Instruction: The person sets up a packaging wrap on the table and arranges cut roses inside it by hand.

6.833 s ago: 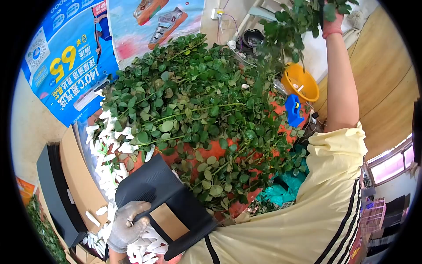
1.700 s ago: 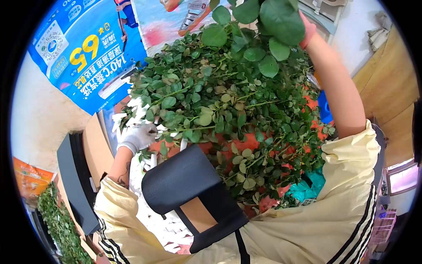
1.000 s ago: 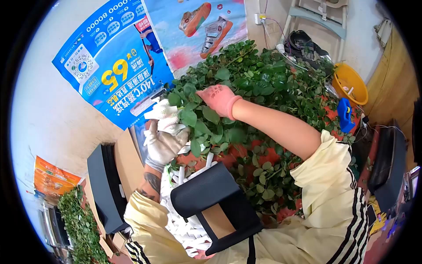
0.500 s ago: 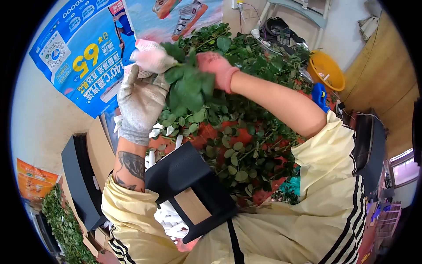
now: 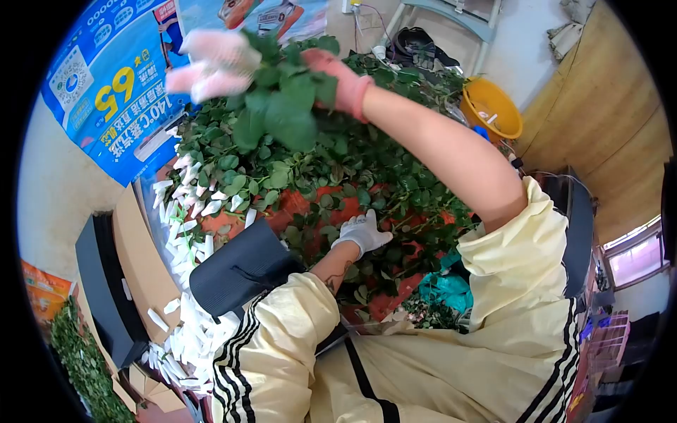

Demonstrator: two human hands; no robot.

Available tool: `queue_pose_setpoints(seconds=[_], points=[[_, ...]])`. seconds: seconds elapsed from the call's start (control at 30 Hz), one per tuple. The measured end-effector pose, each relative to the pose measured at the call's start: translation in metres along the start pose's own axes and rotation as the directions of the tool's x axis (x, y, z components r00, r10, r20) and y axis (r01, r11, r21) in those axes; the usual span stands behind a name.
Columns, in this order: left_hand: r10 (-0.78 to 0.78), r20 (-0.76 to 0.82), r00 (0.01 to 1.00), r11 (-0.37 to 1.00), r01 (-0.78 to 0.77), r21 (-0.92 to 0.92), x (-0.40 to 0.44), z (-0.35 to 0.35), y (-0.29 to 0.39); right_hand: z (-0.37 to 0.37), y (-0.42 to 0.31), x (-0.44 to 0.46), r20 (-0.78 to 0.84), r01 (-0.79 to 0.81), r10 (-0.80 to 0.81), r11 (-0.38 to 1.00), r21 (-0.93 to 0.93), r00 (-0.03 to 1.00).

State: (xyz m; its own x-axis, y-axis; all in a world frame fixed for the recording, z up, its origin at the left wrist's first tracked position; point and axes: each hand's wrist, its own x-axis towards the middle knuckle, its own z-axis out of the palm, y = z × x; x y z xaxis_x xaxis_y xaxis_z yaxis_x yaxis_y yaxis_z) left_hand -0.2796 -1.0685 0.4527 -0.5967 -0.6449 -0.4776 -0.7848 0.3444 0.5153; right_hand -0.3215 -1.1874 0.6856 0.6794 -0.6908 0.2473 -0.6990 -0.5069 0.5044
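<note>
My right hand (image 5: 338, 84), in a pink glove, is raised at the upper middle and closed round a bunch of leafy rose stems (image 5: 282, 109). The flower heads (image 5: 215, 65) of that bunch, in pale pink-white sleeves, point left and are blurred. My left hand (image 5: 362, 235), in a white glove, is low over the leafy stems (image 5: 395, 261) on the red tabletop. Its thumb and fingers look apart, with nothing plainly held; some fingertips are hidden against the leaves. Beside my left forearm is a black ribbed box-like piece (image 5: 240, 268).
White sleeves (image 5: 201, 335) lie heaped at lower left, and sleeved flower heads (image 5: 187, 173) line the table's left side. A cardboard box with black flaps (image 5: 137, 261) stands further left. Teal plastic (image 5: 448, 290) lies near my lap. A yellow basin (image 5: 513, 130) is at the back right.
My left hand has let go of the sleeved flower heads and moved down and right to the loose stems. My right hand still holds the bunch, now slightly higher in view.
</note>
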Motion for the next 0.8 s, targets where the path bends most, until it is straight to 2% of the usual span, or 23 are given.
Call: queue_pose_setpoints(seconds=[0.03, 0.07, 0.13, 0.17, 0.23, 0.3, 0.4, 0.43, 0.5, 0.53, 0.57, 0.6, 0.63, 0.67, 0.73, 0.77, 0.8], points=[[0.003, 0.007, 1.0, 1.0, -0.003, 0.0, 0.001, 0.004, 0.002, -0.001, -0.009, 0.004, 0.027, -0.084, 0.079, 0.932, 0.354, 0.996], [-0.016, -0.01, 1.0, 0.999, 0.016, -0.028, 0.002, 0.007, 0.002, 0.013, -0.014, 0.009, 0.042, -0.041, 0.031, 0.97, 0.24, 0.999], [-0.039, -0.052, 0.998, 0.999, 0.037, -0.037, 0.004, 0.011, 0.004, 0.042, -0.026, 0.013, -0.306, 0.101, 0.086, 0.832, 0.545, 0.948], [-0.04, -0.056, 0.998, 0.998, 0.037, -0.041, 0.004, 0.012, 0.005, 0.042, -0.032, 0.018, -0.263, 0.105, 0.088, 0.762, 0.639, 0.961], [-0.006, -0.089, 0.996, 1.0, 0.005, -0.002, 0.0, 0.014, 0.006, 0.038, -0.045, 0.02, -0.211, 0.081, 0.076, 0.757, 0.649, 0.974], [0.004, -0.112, 0.994, 0.991, 0.011, 0.136, 0.002, 0.026, 0.008, 0.049, -0.054, 0.029, -0.21, 0.077, 0.104, 0.703, 0.707, 0.972], [0.047, -0.108, 0.993, 0.972, -0.02, 0.233, -0.002, 0.033, 0.008, 0.073, -0.046, 0.043, -0.129, 0.046, 0.052, 0.752, 0.657, 0.99], [0.058, -0.113, 0.992, 0.97, -0.029, 0.24, -0.003, 0.034, 0.008, 0.121, -0.036, 0.059, -0.413, 0.242, 0.172, 0.592, 0.769, 0.894], [0.051, -0.136, 0.989, 0.963, -0.013, 0.269, -0.003, 0.034, 0.008, 0.101, -0.004, 0.056, -0.291, 0.232, 0.205, 0.269, 0.935, 0.935], [0.05, -0.16, 0.986, 0.953, 0.001, 0.304, -0.004, 0.034, 0.008, 0.088, 0.017, 0.055, -0.222, 0.189, 0.235, 0.157, 0.969, 0.946], [0.046, -0.158, 0.986, 0.956, 0.003, 0.295, -0.006, 0.032, 0.009, 0.078, 0.043, 0.053, -0.228, 0.186, 0.278, 0.169, 0.968, 0.933], [0.034, -0.152, 0.988, 0.963, 0.009, 0.269, -0.008, 0.028, 0.01, 0.068, 0.07, 0.05, -0.283, 0.194, 0.315, 0.283, 0.939, 0.906], [0.023, -0.147, 0.989, 0.969, 0.014, 0.247, -0.008, 0.025, 0.01, 0.073, 0.105, 0.047, -0.441, 0.208, 0.294, 0.581, 0.787, 0.848], [0.036, -0.137, 0.99, 0.969, -0.001, 0.246, -0.008, 0.025, 0.01, 0.08, 0.139, 0.044, -0.587, 0.146, 0.264, 0.817, 0.558, 0.765], [0.065, -0.159, 0.985, 0.975, -0.028, 0.222, -0.006, 0.026, 0.008, 0.014, 0.155, 0.016, -0.567, 0.189, 0.29, 0.746, 0.638, 0.771], [0.091, -0.176, 0.98, 0.978, -0.055, 0.202, -0.005, 0.026, 0.007, -0.007, 0.153, 0.024, -0.434, 0.248, 0.223, 0.563, 0.789, 0.873], [0.097, -0.172, 0.98, 0.977, -0.06, 0.206, -0.005, 0.027, 0.007, -0.031, 0.14, 0.022, -0.517, 0.24, 0.322, 0.616, 0.751, 0.793]])
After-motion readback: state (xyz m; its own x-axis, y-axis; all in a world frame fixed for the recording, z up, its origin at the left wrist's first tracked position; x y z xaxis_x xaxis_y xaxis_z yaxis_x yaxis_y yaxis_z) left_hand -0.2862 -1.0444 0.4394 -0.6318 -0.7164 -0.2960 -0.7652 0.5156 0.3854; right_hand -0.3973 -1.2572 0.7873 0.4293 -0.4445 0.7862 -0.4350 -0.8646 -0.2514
